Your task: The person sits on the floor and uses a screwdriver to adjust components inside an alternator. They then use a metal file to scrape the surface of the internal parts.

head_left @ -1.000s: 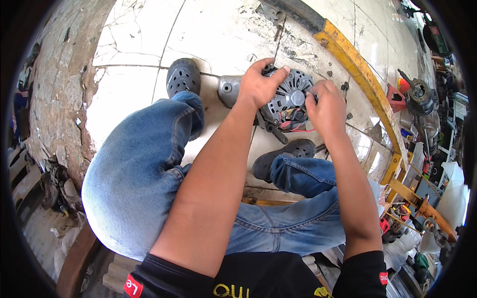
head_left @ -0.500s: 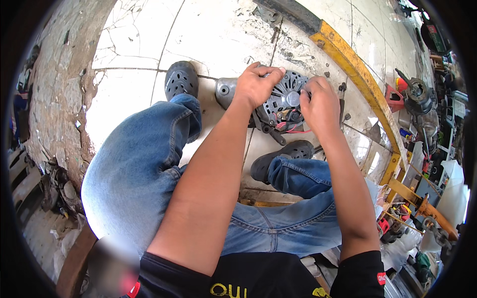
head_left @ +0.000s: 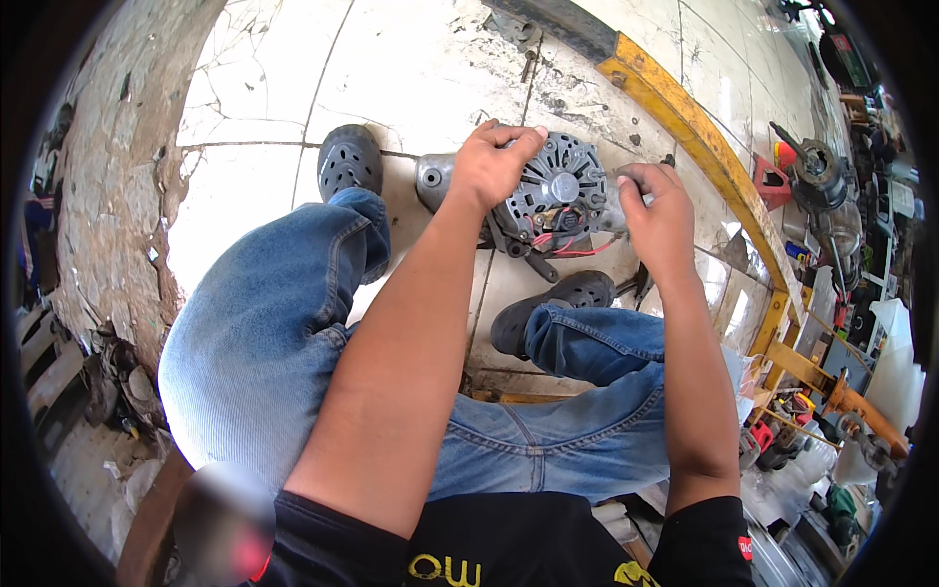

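Note:
A grey alternator, with a slotted round end and red wires at its lower side, lies on the tiled floor between my feet. My left hand grips its upper left edge. Beside that hand sits a grey metal part with a bolt hole, partly hidden behind the alternator and hand. Just right of the alternator, my right hand has curled fingers pinched together, with whatever is between them hidden.
A yellow steel frame arcs past the alternator. At right are a red stand, a greasy round metal assembly and cluttered tools and parts. My shoes flank the work. A rough broken ledge runs along the left.
My right hand has moved rightward off the alternator's face, uncovering more of it. The alternator and my left hand sit slightly further left in the picture, along with much of the floor.

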Demonstrator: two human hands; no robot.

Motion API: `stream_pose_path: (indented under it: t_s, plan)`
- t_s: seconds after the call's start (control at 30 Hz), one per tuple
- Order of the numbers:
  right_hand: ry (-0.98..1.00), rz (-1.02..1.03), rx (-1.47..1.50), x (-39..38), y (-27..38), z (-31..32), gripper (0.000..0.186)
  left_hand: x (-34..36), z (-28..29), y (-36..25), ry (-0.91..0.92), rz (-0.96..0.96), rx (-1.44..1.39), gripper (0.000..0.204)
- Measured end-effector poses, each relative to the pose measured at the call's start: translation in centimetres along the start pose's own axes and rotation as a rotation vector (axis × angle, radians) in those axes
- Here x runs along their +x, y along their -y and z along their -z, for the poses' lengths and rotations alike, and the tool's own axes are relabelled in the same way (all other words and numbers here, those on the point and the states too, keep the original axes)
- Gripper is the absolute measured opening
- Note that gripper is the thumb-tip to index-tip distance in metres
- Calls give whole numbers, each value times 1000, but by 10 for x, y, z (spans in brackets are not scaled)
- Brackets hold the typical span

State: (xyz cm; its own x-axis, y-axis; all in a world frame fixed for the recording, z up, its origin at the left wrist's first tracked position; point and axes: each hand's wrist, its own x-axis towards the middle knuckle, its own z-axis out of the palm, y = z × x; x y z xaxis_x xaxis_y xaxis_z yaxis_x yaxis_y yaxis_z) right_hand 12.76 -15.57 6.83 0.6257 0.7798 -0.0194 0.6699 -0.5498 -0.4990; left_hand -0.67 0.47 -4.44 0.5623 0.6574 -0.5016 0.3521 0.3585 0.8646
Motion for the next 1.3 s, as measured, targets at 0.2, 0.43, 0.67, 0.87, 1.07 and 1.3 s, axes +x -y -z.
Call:
stream_pose_path:
  t_s: [0.2,0.43,0.67,0.87,1.07,1.3]
  plan:
    - [-5,-130,89,-2,-8,2,19,8,3,10,42,23,-18,53]
    - [82,-244,183,1,-20,4,24,10,4,10,70,46,-82,54]
    - [253,-370,330,1,-28,-5,31,4,0,0,45,33,-116,40]
    - [223,-293,226,-2,-33,-6,34,2,3,-6,58,44,-76,45]
    - [313,-427,464,-5,-31,-12,34,-6,6,-24,-101,-128,369,58]
    - [334,-351,416,-1,-38,-18,28,-46,15,-64,-52,-368,746,38]
